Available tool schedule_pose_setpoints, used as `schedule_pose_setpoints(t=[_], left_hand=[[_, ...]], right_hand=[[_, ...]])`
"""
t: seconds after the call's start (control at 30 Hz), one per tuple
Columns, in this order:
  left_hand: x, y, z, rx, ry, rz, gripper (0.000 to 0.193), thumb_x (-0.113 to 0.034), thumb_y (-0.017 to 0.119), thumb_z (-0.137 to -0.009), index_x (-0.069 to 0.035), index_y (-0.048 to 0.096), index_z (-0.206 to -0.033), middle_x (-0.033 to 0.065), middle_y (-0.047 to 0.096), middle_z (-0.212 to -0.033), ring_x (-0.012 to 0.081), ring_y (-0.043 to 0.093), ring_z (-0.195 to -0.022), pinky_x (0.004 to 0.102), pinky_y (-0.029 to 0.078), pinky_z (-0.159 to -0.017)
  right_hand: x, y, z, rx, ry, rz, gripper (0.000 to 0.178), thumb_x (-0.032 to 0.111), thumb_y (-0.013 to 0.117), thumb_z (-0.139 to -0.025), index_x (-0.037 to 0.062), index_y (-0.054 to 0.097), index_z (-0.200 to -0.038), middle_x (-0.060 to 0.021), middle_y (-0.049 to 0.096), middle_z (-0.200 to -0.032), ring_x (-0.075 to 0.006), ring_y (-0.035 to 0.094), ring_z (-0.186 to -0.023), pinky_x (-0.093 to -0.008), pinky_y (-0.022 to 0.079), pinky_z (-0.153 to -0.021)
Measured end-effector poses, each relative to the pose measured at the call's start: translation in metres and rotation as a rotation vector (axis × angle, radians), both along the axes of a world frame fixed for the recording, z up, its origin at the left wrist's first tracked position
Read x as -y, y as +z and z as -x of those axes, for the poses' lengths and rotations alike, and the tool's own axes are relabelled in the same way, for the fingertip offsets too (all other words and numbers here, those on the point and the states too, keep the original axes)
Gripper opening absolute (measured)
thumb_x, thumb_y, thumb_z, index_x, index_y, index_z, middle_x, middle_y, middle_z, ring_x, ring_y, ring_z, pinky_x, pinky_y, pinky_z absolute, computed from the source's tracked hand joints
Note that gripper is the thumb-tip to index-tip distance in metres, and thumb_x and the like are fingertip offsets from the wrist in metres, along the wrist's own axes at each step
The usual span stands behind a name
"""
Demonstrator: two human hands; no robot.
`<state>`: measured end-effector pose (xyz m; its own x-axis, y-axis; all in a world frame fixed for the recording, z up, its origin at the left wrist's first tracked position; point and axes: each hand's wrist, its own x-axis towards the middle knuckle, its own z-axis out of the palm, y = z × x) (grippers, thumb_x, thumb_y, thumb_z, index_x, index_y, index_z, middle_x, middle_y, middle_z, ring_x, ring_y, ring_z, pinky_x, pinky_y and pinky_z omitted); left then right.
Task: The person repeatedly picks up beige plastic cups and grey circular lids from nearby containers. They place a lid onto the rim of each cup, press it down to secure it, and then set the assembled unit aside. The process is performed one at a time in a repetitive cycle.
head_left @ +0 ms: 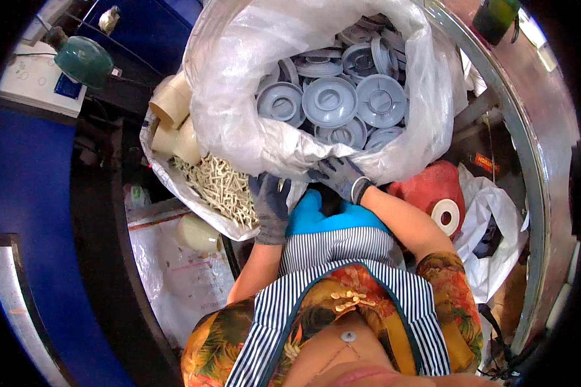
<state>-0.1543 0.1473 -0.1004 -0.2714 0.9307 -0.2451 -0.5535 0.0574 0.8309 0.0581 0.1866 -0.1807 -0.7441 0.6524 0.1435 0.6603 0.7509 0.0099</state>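
A big white woven plastic sack (pixel 232 109) with a rolled-down rim stands in front of me, full of round grey plastic discs (pixel 329 102). My right hand (pixel 342 178), in a grey glove, is at the sack's near side, fingers bent against its folds. My left hand (pixel 271 201), gloved too, is just left of it, between this sack and a smaller sack (pixel 226 222) of small beige plastic pins (pixel 216 187). Its fingers are curled, with a small pale bit showing at the tips; what it is, I cannot make out.
Beige tube-shaped parts (pixel 174 106) lie in the smaller sack. At right are a red bundle (pixel 432 193) with a pale ring (pixel 445 216), a white bag (pixel 490 238) and a curved metal frame (pixel 519 129). A green lamp (pixel 84 61) and blue panel (pixel 29 180) are at left.
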Motion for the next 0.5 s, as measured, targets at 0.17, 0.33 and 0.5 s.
schedule_pose_setpoints(t=[0.17, 0.33, 0.5], left_hand=[[-0.089, -0.004, -0.047, -0.474, -0.220, 0.126, 0.055, -0.027, 0.069, -0.087, 0.007, 0.052, -0.126, 0.0194, 0.056, -0.127, 0.0297, 0.052, -0.117, 0.0380, 0.040, -0.101], [-0.137, -0.092, -0.046, -1.238, -0.166, 0.280, 0.058, -0.041, 0.051, -0.094, 0.005, 0.052, -0.130, 0.0229, 0.054, -0.133, 0.0360, 0.050, -0.123, 0.0417, 0.036, -0.106], [-0.124, -0.194, 0.006, -1.193, -0.523, 0.404, 0.054, -0.031, 0.049, -0.098, -0.002, 0.042, -0.142, 0.0166, 0.048, -0.143, 0.0270, 0.043, -0.134, 0.0340, 0.034, -0.110]], right_hand=[[0.024, 0.057, -0.018, -0.093, -0.051, 0.333, 0.054, 0.037, 0.061, -0.084, 0.0217, 0.054, -0.135, -0.0168, 0.045, -0.143, -0.0378, 0.040, -0.131, -0.0509, 0.031, -0.110], [0.067, 0.100, -0.070, 0.050, -0.466, 0.068, 0.046, 0.033, 0.060, -0.085, 0.0211, 0.056, -0.129, -0.0066, 0.054, -0.128, -0.0282, 0.049, -0.118, -0.0481, 0.039, -0.097], [0.077, 0.067, -0.106, 0.175, -0.455, 0.272, 0.040, 0.023, 0.053, -0.087, 0.0145, 0.058, -0.126, -0.0078, 0.059, -0.123, -0.0286, 0.054, -0.113, -0.0442, 0.040, -0.098]])
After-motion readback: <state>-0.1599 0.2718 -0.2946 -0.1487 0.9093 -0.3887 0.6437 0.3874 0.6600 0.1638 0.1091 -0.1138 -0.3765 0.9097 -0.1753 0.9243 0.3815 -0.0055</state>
